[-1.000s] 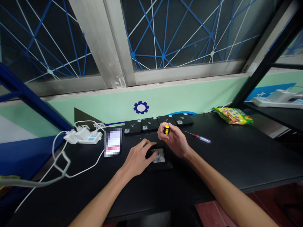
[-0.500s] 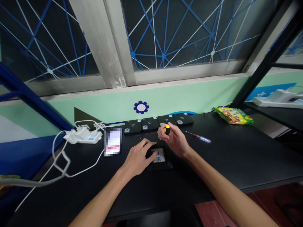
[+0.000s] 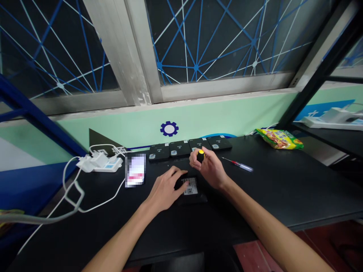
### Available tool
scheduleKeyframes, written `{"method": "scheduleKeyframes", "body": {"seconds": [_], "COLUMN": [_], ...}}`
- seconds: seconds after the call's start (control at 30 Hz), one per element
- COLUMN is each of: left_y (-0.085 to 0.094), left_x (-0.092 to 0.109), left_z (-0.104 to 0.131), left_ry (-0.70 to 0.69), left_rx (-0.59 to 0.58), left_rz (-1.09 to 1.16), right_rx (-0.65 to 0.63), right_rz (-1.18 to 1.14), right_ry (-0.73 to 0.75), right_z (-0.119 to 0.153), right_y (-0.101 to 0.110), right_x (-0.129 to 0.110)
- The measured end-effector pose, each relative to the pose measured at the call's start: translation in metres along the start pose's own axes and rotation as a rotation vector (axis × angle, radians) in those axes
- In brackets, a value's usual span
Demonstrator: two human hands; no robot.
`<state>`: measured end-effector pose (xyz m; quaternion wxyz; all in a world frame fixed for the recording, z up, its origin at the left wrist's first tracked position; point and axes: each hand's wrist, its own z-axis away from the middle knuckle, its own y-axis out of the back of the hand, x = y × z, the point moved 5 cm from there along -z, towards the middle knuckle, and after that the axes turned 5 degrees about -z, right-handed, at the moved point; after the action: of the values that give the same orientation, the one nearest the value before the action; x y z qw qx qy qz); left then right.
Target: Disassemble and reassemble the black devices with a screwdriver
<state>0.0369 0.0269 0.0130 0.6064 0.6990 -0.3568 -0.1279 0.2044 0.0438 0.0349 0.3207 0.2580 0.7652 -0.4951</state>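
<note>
A flat black box (image 3: 200, 197) with a white printed label (image 3: 190, 186) lies on the dark table. My left hand (image 3: 167, 188) rests over its left side, fingers stretched and apart, the thumb touching the label. Above the far right part of the box, my right hand (image 3: 210, 166) is closed round a screwdriver (image 3: 201, 155) held upright. Only the yellow-and-black handle end shows; its shaft and tip are hidden behind the hand. A second screwdriver (image 3: 241, 165), with a clear handle and red collar, lies on the table to the right.
Several similar black boxes (image 3: 159, 152) stand in a row along the wall. A phone (image 3: 136, 170) lies left, near a white power strip (image 3: 110, 165) with plugs and loose cables (image 3: 99, 207). A yellow-green snack bag (image 3: 279, 139) sits at the back right. Metal shelf posts flank the table.
Almost nothing differs. My right hand and the screwdriver handle have shifted very slightly; my left hand and the black box have stayed in place.
</note>
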Motion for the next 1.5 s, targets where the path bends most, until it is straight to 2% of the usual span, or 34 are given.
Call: {"method": "scheduleKeyframes", "body": {"seconds": [0.2, 0.57, 0.8, 1.07, 1.17, 1.3, 1.5], "left_y": [0.0009, 0.0005, 0.0009, -0.0007, -0.0004, 0.0005, 0.0021], "left_x": [0.0005, 0.0003, 0.0005, -0.0007, -0.0006, -0.0001, 0.0014], "left_z": [0.0003, 0.0000, 0.0006, 0.0003, 0.0004, 0.0002, -0.0001], "left_ry": [0.004, 0.004, 0.001, 0.009, 0.005, 0.000, -0.002], "left_rx": [-0.002, 0.007, 0.009, -0.005, -0.001, 0.003, 0.000], "left_rz": [0.002, -0.005, 0.001, -0.015, -0.016, -0.018, -0.017], "right_rx": [0.002, 0.034, 0.011, 0.026, 0.032, 0.014, 0.042], "right_rz": [-0.085, 0.010, -0.110, -0.032, -0.063, -0.116, 0.006], "right_ry": [0.017, 0.025, 0.013, -0.003, -0.031, 0.003, 0.015], "right_z": [0.0018, -0.0002, 0.0008, -0.0008, 0.0002, 0.0007, -0.0006], "right_y": [-0.0029, 0.0009, -0.0057, 0.0011, -0.0002, -0.0051, -0.0026], "right_x": [-0.0022, -0.0002, -0.0035, 0.0019, 0.0018, -0.0028, -0.0006]}}
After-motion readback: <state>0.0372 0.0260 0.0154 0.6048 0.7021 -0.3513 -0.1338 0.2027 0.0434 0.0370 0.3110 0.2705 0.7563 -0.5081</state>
